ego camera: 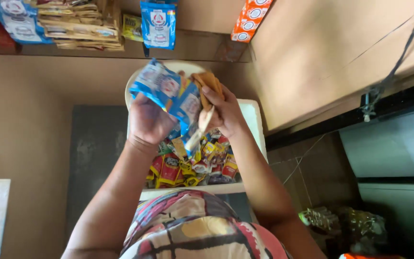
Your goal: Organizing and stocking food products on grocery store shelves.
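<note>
left hand (147,120) grips blue sachets (161,86), right hand (224,112) pinches a tan packet (209,84), both over the white box (255,120); its far edge is hidden, many sachets still inside.

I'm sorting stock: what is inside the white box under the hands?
The white box holds a heap of small red and yellow sachets. The left hand, right hand and their blue packets cover its far part.

Probably a small shop: hanging sachet strips (80,24), a white box (255,120) of packets.
</note>
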